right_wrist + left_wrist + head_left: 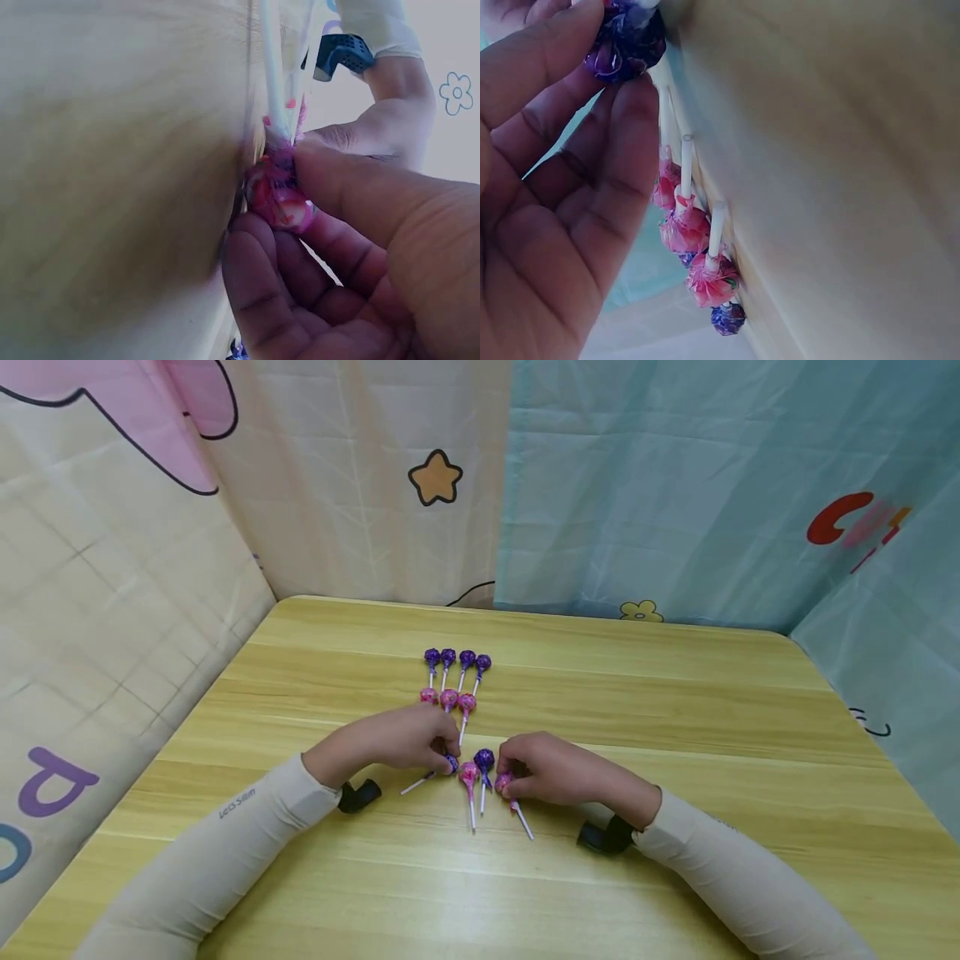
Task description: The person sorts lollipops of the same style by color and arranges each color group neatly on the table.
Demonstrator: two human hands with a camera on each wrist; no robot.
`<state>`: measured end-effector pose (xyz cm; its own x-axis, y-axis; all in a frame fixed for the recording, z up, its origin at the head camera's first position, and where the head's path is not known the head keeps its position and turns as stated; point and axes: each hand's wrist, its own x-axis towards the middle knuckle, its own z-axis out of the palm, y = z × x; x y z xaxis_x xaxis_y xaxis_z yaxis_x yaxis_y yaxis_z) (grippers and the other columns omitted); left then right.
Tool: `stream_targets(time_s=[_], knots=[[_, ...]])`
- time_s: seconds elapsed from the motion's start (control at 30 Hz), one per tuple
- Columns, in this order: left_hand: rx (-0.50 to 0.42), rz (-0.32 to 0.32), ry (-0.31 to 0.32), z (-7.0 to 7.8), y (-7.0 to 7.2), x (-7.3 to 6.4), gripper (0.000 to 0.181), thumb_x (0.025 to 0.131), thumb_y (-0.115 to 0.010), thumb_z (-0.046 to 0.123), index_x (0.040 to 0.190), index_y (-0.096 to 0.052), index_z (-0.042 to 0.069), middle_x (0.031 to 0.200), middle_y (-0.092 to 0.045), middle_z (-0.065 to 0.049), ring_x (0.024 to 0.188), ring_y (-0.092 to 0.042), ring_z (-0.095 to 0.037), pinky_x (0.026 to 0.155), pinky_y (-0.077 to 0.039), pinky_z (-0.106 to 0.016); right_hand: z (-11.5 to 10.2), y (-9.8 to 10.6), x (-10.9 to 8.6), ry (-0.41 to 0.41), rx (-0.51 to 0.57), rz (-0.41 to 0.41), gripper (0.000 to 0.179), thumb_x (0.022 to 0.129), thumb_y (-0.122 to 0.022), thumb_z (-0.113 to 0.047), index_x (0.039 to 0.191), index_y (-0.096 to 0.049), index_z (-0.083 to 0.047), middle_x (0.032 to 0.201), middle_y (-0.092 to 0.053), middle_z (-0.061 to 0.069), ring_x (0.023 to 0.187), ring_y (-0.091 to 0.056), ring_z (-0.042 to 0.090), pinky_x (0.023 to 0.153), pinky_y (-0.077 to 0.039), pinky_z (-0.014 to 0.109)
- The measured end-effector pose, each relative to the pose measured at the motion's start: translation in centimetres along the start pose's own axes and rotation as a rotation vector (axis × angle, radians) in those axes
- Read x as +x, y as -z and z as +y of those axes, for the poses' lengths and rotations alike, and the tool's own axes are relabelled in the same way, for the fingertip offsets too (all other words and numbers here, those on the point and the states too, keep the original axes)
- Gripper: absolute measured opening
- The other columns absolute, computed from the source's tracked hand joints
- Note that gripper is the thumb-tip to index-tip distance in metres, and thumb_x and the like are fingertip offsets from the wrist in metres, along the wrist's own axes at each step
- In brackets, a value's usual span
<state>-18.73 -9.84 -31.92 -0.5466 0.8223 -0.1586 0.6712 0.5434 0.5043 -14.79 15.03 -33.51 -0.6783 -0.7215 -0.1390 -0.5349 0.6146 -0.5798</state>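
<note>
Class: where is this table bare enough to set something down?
Bare: the table beyond the right hand, back to the blue curtain, and the near patch between the sleeves. Crowded: beyond the left hand, at the purple lollipop row and pink row, and between the hands, where two lollipops lie.

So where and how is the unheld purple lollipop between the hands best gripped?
Probably by its round head, from above: the purple lollipop lies with its stick nearward, an unheld pink lollipop close at left and the right hand at right.
</note>
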Motion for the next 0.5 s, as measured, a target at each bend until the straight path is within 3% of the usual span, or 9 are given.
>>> stream_targets(time_s=[0.23, 0.5], knots=[[-0.018, 0.016, 0.039, 0.1, -0.3, -0.2, 0.012, 0.087, -0.076, 0.013, 0.08, -0.068, 0.015, 0.071, -0.058, 0.009, 0.064, -0.049, -0.007, 0.06, -0.044, -0.024, 0.9, 1.4, 1.1, -0.018, 0.03, 0.117, 0.009, 0.091, -0.073, -0.015, 0.09, -0.064, -0.016, 0.082, -0.059, -0.006, 0.074, -0.052, 0.012, 0.066, -0.046, 0.029], [-0.06, 0.024, 0.024, 0.2, -0.6, -0.5, 0.007, 0.089, -0.074, 0.01, 0.085, -0.071, 0.014, 0.075, -0.06, 0.009, 0.067, -0.052, -0.007, 0.063, -0.046, -0.025, 2.3, 3.6, 4.2, -0.086, 0.104, 0.228, 0.011, 0.091, -0.073, -0.017, 0.095, -0.064, -0.013, 0.087, -0.065, -0.002, 0.079, -0.058, 0.014, 0.07, -0.049, 0.032]])
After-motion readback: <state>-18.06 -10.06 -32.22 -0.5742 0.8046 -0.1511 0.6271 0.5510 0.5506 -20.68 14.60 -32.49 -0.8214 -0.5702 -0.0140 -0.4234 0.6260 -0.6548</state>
